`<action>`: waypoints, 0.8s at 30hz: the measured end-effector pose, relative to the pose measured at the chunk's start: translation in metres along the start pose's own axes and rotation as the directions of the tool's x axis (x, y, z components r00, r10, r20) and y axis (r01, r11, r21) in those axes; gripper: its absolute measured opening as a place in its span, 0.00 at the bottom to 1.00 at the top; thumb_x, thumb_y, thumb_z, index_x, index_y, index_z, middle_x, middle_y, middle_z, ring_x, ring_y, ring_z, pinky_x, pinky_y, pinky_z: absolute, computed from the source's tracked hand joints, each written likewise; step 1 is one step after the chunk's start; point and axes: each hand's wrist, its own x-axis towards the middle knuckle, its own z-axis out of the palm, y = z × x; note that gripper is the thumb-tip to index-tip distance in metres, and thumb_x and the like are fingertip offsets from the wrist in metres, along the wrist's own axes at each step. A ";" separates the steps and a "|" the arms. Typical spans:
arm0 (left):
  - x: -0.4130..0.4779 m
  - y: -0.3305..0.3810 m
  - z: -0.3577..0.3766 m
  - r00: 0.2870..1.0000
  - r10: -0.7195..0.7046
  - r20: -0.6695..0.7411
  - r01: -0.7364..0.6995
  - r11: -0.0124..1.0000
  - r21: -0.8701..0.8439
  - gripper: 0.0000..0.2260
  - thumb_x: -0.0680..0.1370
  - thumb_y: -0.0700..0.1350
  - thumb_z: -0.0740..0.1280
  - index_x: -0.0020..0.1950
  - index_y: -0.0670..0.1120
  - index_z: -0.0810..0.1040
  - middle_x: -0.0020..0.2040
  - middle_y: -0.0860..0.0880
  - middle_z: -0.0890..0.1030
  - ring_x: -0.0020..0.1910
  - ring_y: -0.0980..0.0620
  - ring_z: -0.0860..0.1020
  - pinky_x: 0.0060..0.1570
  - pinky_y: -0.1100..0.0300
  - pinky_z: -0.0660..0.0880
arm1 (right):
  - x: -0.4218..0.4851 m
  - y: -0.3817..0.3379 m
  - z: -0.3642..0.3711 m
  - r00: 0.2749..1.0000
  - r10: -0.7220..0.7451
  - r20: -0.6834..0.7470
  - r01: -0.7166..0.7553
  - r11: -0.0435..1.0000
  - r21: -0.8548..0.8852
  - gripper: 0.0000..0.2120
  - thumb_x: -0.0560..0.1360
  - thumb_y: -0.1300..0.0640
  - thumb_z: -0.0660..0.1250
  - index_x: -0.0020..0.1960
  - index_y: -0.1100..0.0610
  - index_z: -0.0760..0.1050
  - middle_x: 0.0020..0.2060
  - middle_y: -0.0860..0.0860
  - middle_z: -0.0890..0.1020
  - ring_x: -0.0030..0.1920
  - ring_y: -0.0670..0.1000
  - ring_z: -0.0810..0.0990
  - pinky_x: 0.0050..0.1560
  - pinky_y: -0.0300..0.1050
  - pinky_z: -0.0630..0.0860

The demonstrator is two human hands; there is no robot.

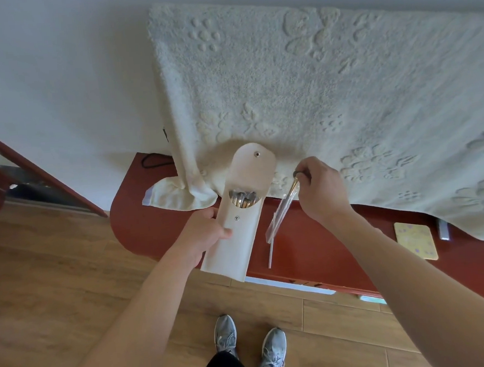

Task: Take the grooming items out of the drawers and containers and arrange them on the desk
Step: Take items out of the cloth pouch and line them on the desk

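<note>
Around: fluffy cream blanket [313, 78] covering most of red-brown surface [311, 250]; yellow card [415, 240] near its front edge.
Container: cream pouch [234, 249], flap open, brushes [243, 199] inside, gripped by left hand [206, 228] over surface's edge.
Item out: clear-sleeved brush [280, 215], pinched by right hand [321, 189], dangling beside pouch.

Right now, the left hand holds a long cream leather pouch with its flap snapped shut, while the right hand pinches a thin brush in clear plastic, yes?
No. In the head view the long cream leather pouch has its flap open, brushes showing inside. The rest is right.
</note>
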 end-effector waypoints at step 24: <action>0.052 -0.033 0.025 0.995 0.062 0.079 -0.055 0.994 -0.093 0.15 0.71 0.34 0.71 0.56 0.46 0.79 0.50 0.49 0.85 0.51 0.48 0.83 0.59 0.44 0.76 | -0.022 0.105 0.092 0.895 0.185 0.406 -0.134 0.979 -0.151 0.08 0.77 0.62 0.59 0.48 0.54 0.77 0.45 0.50 0.79 0.46 0.53 0.76 0.45 0.44 0.72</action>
